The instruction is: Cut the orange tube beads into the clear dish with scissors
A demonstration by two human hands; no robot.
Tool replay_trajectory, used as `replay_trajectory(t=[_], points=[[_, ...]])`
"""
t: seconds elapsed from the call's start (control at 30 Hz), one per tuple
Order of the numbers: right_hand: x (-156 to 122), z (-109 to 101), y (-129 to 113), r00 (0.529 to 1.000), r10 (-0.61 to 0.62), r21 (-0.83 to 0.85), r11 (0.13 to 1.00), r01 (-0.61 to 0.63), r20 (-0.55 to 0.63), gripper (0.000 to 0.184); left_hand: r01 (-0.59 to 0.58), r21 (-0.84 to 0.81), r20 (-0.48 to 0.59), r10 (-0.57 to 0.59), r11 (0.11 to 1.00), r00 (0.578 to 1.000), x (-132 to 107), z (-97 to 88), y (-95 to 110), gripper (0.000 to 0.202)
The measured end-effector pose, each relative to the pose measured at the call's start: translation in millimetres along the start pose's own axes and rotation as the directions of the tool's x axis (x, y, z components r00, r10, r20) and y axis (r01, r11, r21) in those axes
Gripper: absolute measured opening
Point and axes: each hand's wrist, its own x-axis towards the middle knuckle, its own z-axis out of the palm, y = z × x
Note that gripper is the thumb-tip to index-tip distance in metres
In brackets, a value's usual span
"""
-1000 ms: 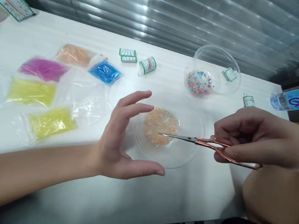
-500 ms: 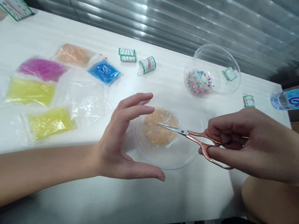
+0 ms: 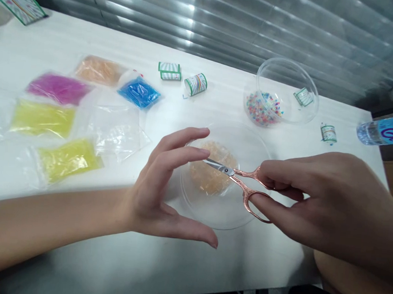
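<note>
My right hand [image 3: 316,203] grips small rose-gold scissors [image 3: 241,183] by the handle loops, blades pointing left over a clear plastic dish [image 3: 226,211] that holds a heap of orange beads [image 3: 211,176]. The blade tips almost reach the fingers of my left hand [image 3: 167,185], which hovers open at the dish's left side, fingers curved and spread, holding nothing.
Bags of beads lie on the white table at left: pink [image 3: 56,89], orange [image 3: 97,70], blue [image 3: 139,92], two yellow-green [image 3: 41,119], plus an empty clear bag [image 3: 117,133]. Small thread spools [image 3: 195,84], a clear bowl of mixed beads [image 3: 268,105] and a water bottle [image 3: 384,129] sit farther back.
My right hand has carried the scissors leftward across the dish toward my left hand, whose fingers stay spread. The view has shifted slightly.
</note>
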Motion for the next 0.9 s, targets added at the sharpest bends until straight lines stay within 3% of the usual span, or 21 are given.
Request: replay_trajectory(t=[0.37,0.9], points=[[-1.5,-0.5,-4.4,0.998,-0.046,-0.051,0.998,0.043,-0.048,0.022,-0.048,-0.11,-0.013,0.047,0.993,0.999,0.1,1.5,-2.5,0.118],[1.4,4.9,-3.0,0.997,-0.058,-0.052,0.997,0.056,-0.042,0.021,-0.028,-0.124,0.004,0.028,0.992,1.0,-0.3,2.0,-1.6,0.116]])
